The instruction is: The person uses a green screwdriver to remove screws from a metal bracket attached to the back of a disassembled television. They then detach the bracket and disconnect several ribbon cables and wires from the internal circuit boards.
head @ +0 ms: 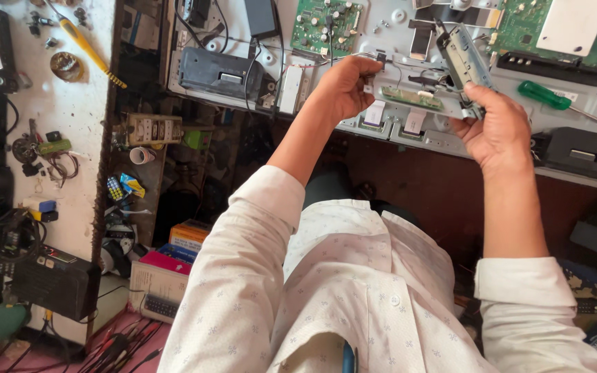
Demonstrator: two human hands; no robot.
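The right hand (499, 131) has its fingers closed around a long grey metal bracket piece (463, 65). The piece stands up and tilts away from the hand, over the big grey metal back panel of an opened flat screen (409, 21). The left hand (345, 86) pinches thin wires and a small plug (376, 61) just left of a narrow green circuit strip (412, 98). The bracket is nearer the right hand. A green-handled screwdriver (544, 95) lies just to the right.

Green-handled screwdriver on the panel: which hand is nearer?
Right. The right hand, holding a grey metal bracket, sits just left of the green-handled screwdriver. The left hand is much farther left.
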